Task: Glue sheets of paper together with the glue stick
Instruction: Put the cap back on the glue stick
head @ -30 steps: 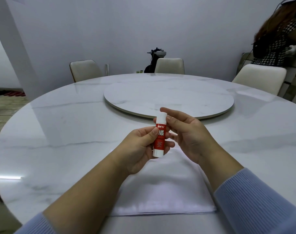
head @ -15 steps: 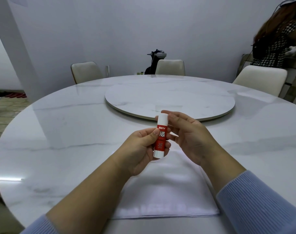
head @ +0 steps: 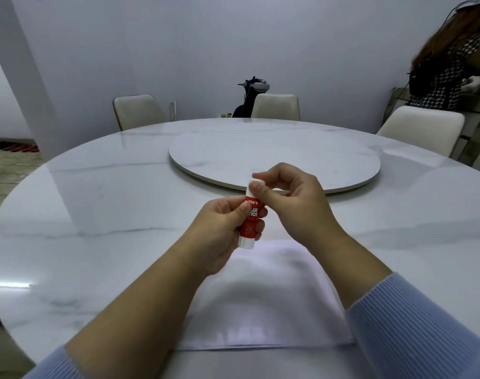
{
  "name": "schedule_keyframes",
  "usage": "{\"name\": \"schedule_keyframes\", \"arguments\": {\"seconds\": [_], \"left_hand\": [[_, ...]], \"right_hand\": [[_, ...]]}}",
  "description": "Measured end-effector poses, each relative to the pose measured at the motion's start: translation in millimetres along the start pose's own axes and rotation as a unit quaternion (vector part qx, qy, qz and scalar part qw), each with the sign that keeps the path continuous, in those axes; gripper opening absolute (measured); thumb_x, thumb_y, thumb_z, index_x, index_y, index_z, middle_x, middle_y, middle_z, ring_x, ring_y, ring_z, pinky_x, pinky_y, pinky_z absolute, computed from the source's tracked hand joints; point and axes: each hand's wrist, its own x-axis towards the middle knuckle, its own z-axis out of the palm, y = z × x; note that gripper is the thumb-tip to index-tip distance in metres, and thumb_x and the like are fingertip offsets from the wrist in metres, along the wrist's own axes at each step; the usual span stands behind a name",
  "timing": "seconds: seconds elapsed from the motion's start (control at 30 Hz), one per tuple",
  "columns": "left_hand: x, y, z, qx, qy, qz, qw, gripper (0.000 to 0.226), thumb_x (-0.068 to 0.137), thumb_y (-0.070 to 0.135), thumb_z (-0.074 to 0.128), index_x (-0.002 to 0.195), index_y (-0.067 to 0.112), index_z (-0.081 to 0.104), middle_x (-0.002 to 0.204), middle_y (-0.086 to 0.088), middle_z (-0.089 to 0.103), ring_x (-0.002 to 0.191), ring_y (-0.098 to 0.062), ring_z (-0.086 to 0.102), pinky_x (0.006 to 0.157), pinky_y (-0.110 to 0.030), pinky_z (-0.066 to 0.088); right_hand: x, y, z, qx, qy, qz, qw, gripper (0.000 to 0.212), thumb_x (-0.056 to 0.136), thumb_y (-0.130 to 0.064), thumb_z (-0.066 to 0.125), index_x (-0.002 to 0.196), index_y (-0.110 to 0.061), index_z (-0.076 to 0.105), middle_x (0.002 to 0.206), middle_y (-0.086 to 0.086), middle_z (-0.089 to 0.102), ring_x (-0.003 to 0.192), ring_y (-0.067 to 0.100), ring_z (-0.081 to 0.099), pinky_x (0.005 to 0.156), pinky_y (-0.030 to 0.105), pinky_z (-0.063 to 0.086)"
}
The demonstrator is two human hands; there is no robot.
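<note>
Glue stick (head: 251, 218): red body with white lettering, white cap at the top and white base at the bottom, held nearly upright at the centre of the frame, above the bench (head: 96, 220) and clear of its surface. Left hand (head: 222, 236) wraps the red body from the left, its fingers (head: 260, 214) curled round behind the tube and the thumb pressed on the front of the label. Right hand (head: 299, 206) comes in from the right; its thumb and forefinger pinch the white cap at the tube's top end, the other fingers curled in toward the palm. Cap is seated on the tube, with no gap visible between cap and body.

Sheets of paper (head: 263, 310): white, lying flat in a stack on the bench in the lower centre of the frame, directly below the hands and partly covered by both forearms. Edges appear aligned; the number of sheets cannot be told.

Bench is round, white marble with grey veining. Round turntable (head: 274, 157) of the same stone sits at its middle, beyond the hands. Pale chairs (head: 137, 110) stand along the far edge. A second person (head: 449, 69) in a checked garment is at the upper right of the frame, turned away.
</note>
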Motion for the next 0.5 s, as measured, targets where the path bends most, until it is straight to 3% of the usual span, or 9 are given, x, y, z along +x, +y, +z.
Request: {"name": "schedule_keyframes", "arguments": {"seconds": [0.13,0.23,0.3,0.37,0.43,0.5], "left_hand": [[1.7,0.6,-4.1,0.067,0.003,0.022,0.998,0.022,0.096,0.008,0.043,0.095,0.006,0.065,0.077,-0.003,0.069,0.068,-0.015,0.064,0.066,-0.026,0.053],[8.0,-0.4,-5.1,0.154,0.057,0.045,0.985,0.019,0.095,0.012,0.050,0.102,0.017,0.067,0.087,0.007,0.075,0.088,-0.008,0.067,0.089,-0.028,0.049],[14.0,-2.0,-9.1,0.184,0.107,0.059,0.975,0.018,0.093,0.013,0.054,0.106,0.019,0.065,0.098,0.004,0.074,0.096,-0.008,0.066,0.094,-0.027,0.048],[17.1,-5.1,-13.2,0.192,0.142,0.054,0.970,0.017,0.091,0.011,0.058,0.096,0.025,0.064,0.098,0.001,0.071,0.095,-0.015,0.066,0.094,-0.029,0.049],[19.2,-9.5,-15.8,0.213,0.156,0.039,0.964,0.019,0.089,0.007,0.060,0.093,0.025,0.064,0.091,-0.001,0.067,0.092,-0.021,0.065,0.093,-0.031,0.051],[21.9,-14.0,-16.5,0.243,0.154,0.030,0.957,0.019,0.088,0.004,0.059,0.094,0.022,0.063,0.088,-0.003,0.065,0.089,-0.023,0.064,0.093,-0.037,0.052]], "right_hand": [[-0.7,7.9,0.5,-0.001,-0.012,-0.013,1.000,0.007,0.085,-0.023,0.069,0.089,-0.029,0.069,0.093,-0.005,0.071,0.087,0.004,0.066,0.072,0.015,0.049],[-7.5,14.8,-10.7,0.004,-0.030,-0.027,0.999,0.032,0.085,-0.036,0.063,0.116,-0.042,0.059,0.109,-0.010,0.066,0.100,0.000,0.061,0.084,0.017,0.049],[-9.6,18.2,-20.2,0.004,0.008,-0.030,1.000,0.040,0.082,-0.047,0.059,0.120,-0.052,0.051,0.113,-0.006,0.066,0.109,0.005,0.060,0.094,0.023,0.047],[-9.2,21.8,-28.0,0.019,0.048,-0.024,0.998,0.037,0.085,-0.044,0.058,0.120,-0.051,0.049,0.107,0.005,0.068,0.106,0.011,0.062,0.098,0.027,0.046],[-7.6,23.5,-31.5,0.014,0.064,-0.016,0.998,0.035,0.088,-0.039,0.057,0.122,-0.046,0.050,0.104,0.014,0.067,0.102,0.016,0.062,0.094,0.021,0.046],[-7.4,24.3,-31.2,0.018,0.070,-0.011,0.997,0.033,0.091,-0.036,0.056,0.123,-0.042,0.051,0.100,0.011,0.068,0.096,0.009,0.063,0.085,0.009,0.045]]}}
